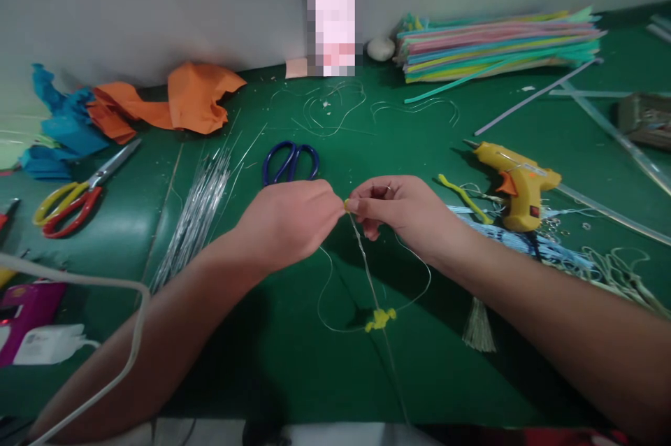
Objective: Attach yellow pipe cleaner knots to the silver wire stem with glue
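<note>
My left hand [291, 219] and my right hand [401, 207] meet above the green table [293, 362], fingertips pinched together on a small yellow piece [347, 205]. A thin silver wire [367, 271] hangs down from the pinch. Lower on it sits a small yellow cluster [381, 319]. A loop of clear thread [328, 299] curls around the wire. Both hands are closed in a pinch.
Blue-handled scissors [290, 161] lie just beyond my hands. A yellow glue gun [516, 184] sits to the right, a bundle of silver wires [196, 215] to the left, yellow-and-red scissors [78, 194] farther left. Coloured strips [498, 44], orange paper [183, 96] and a pale tassel [478, 326] lie around.
</note>
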A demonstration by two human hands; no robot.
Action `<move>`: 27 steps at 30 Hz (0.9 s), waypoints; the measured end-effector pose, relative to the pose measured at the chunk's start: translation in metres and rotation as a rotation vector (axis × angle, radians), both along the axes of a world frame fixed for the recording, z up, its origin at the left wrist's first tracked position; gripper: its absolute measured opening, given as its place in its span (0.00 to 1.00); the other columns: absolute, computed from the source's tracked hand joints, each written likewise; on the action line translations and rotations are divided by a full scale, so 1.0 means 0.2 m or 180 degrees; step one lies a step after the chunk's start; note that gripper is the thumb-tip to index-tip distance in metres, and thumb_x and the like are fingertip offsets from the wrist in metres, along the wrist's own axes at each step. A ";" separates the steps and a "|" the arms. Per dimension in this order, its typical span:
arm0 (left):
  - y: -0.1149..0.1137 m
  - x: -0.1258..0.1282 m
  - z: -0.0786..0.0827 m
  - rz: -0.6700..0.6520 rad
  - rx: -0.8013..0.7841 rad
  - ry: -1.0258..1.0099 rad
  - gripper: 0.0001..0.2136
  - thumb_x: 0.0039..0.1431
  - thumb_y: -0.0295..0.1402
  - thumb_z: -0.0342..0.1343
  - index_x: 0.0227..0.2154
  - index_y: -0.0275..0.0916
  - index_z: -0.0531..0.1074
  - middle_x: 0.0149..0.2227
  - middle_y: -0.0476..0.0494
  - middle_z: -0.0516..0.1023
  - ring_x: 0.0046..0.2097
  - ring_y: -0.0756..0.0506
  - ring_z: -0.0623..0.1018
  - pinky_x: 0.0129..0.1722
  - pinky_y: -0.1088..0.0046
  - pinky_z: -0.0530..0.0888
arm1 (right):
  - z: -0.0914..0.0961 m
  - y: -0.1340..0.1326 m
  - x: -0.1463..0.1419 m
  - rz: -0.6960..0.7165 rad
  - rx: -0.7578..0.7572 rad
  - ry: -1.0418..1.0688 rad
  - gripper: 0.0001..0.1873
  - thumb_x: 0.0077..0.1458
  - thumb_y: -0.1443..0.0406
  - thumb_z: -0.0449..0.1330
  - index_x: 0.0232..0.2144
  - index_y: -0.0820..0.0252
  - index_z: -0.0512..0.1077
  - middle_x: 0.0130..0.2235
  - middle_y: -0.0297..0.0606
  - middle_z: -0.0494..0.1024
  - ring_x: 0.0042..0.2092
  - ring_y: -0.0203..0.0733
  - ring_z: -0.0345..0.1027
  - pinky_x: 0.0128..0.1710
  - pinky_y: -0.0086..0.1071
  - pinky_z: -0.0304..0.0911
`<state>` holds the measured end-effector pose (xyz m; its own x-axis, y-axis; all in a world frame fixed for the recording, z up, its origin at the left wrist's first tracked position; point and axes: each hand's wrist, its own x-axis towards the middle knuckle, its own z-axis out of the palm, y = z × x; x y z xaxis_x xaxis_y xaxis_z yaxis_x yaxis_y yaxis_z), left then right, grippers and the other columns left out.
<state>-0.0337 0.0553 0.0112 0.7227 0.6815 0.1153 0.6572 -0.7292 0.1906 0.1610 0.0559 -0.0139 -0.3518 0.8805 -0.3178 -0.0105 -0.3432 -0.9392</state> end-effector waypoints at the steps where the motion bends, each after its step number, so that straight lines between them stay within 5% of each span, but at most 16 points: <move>1: 0.00 0.00 0.00 0.0045 -0.0029 0.0022 0.15 0.67 0.32 0.45 0.33 0.36 0.77 0.35 0.42 0.80 0.36 0.45 0.78 0.32 0.70 0.69 | 0.00 0.00 0.00 -0.0005 -0.0008 -0.0019 0.12 0.40 0.59 0.71 0.23 0.61 0.74 0.21 0.31 0.71 0.19 0.30 0.63 0.21 0.29 0.61; 18: -0.02 0.00 0.06 0.0356 -0.0269 -0.0055 0.11 0.65 0.34 0.49 0.37 0.39 0.78 0.36 0.46 0.81 0.37 0.47 0.79 0.35 0.72 0.71 | 0.00 -0.01 0.00 0.0008 0.0051 -0.0042 0.10 0.42 0.61 0.69 0.23 0.61 0.74 0.21 0.30 0.71 0.20 0.30 0.63 0.22 0.29 0.61; 27: 0.00 -0.01 0.04 -0.0489 0.0574 0.0472 0.16 0.66 0.29 0.44 0.27 0.37 0.74 0.27 0.45 0.77 0.31 0.47 0.74 0.32 0.69 0.66 | -0.01 -0.01 -0.02 0.0156 -0.0056 -0.0055 0.12 0.40 0.59 0.70 0.22 0.61 0.73 0.21 0.30 0.71 0.20 0.30 0.62 0.22 0.29 0.61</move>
